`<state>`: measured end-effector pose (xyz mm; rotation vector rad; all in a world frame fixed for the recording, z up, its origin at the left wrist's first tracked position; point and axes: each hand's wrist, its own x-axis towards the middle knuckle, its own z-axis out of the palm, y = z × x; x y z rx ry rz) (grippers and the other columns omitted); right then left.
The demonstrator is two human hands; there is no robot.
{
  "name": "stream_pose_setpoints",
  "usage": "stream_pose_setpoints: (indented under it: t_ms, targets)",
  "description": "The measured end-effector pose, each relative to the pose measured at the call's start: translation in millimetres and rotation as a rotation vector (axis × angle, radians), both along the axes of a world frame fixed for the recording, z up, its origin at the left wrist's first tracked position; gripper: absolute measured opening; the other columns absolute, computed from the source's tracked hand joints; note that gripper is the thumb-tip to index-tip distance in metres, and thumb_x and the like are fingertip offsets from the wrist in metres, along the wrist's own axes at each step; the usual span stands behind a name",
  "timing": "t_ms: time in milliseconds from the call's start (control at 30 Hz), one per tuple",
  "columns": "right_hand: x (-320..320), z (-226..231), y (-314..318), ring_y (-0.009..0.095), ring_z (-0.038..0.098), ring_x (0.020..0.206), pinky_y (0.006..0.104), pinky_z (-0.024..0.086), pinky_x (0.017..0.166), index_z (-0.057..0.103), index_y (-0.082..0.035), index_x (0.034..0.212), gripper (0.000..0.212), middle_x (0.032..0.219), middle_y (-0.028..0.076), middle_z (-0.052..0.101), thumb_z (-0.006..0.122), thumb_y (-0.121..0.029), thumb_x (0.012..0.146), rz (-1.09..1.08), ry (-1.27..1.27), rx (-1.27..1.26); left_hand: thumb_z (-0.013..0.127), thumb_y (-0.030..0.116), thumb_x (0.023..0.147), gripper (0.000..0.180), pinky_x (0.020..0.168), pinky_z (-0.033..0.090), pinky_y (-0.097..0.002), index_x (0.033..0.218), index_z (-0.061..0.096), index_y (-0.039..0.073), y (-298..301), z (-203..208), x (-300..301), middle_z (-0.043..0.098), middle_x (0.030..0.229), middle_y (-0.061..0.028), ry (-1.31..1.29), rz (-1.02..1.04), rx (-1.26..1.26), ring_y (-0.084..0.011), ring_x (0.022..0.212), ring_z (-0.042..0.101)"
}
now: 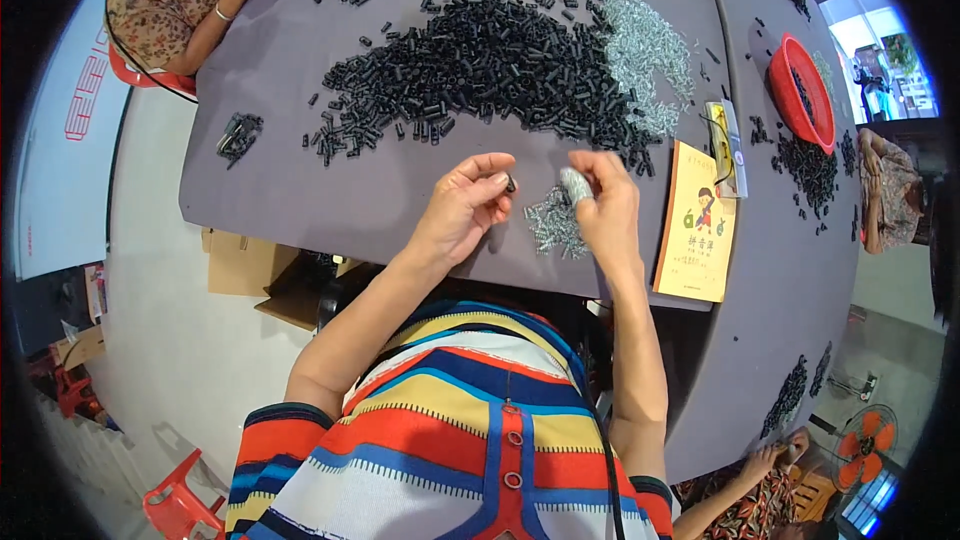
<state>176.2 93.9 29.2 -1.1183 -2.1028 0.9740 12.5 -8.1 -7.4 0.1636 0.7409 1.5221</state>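
While the left hand [462, 205] is pinching a small black piece [511, 184] between thumb and fingers above the near part of the grey table [280, 175], the right hand [612, 212] is hovering just to its right with fingers curling inward. A pale wrapping [575, 186] is covering one of its digits; motion is blurring that hand, so I cannot tell whether it is gripping anything. It is partly blocking a small silvery heap [550, 225] lying between the hands. Beyond them, a broad black heap [470, 70] is spreading across the table, with a larger silvery heap [650, 60] adjoining its right side. A yellow booklet [697, 225] (a cartoon figure is decorating its cover) is taking up room right of the right hand, and a clear case [728, 150] is lying by its far end. Farther right, a red basket [803, 90] is resting among more black pieces [808, 172]. At the far left, a co-worker [170, 0] is sitting at the table.
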Motion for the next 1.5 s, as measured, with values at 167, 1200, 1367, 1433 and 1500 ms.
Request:
stream_pose_setpoints:
  t_ms: [167,1200,1367,1433,1500]
  targets:
    - [-31,-21,26,0.033,0.055,0.095,0.0419,0.046,0.081,0.062,-0.001,0.105,0.042,0.098,0.015,0.056,0.057,0.013,0.066,0.083,-0.097,0.377,0.058,0.005,0.091,0.015,0.062,0.047,-0.0249,0.105,0.062,0.002,-1,-13,-6,0.064,0.086,-0.0076,-0.053,0.013,-0.018,-0.0122,0.067,0.058]
    - [-36,-26,13,0.035,0.055,0.090,0.0436,0.045,0.078,0.060,0.000,0.094,0.034,0.090,0.015,0.058,0.056,0.014,0.063,0.144,-0.217,0.399,0.060,0.008,0.092,0.017,0.057,0.049,-0.0226,0.107,0.064,0.000,0,-15,4,0.064,0.085,-0.0049,-0.048,0.073,0.027,-0.0107,0.066,0.060]
    - [-22,-24,3,0.039,0.053,0.089,0.0445,0.044,0.079,0.055,0.003,0.105,0.039,0.092,0.020,0.051,0.051,0.014,0.068,0.099,-0.114,0.358,0.061,0.008,0.092,0.017,0.060,0.047,-0.0253,0.107,0.064,0.001,0,-16,6,0.065,0.088,-0.0060,-0.018,0.090,0.010,-0.0113,0.069,0.059]
    - [-17,-13,-11,0.040,0.053,0.090,0.0440,0.043,0.079,0.055,0.003,0.105,0.039,0.092,0.020,0.051,0.048,0.015,0.069,0.085,-0.096,0.323,0.061,0.008,0.092,0.017,0.060,0.047,-0.0251,0.107,0.064,0.001,-1,-17,6,0.065,0.088,-0.0059,-0.018,0.102,-0.006,-0.0112,0.069,0.060]
    - [-11,-3,-22,0.040,0.053,0.093,0.0450,0.043,0.081,0.055,0.003,0.107,0.041,0.096,0.021,0.052,0.046,0.015,0.069,0.086,-0.092,0.160,0.061,0.007,0.092,0.017,0.059,0.049,-0.0230,0.108,0.064,0.000,-1,-16,6,0.065,0.087,-0.0051,-0.022,0.107,-0.013,-0.0105,0.069,0.060]
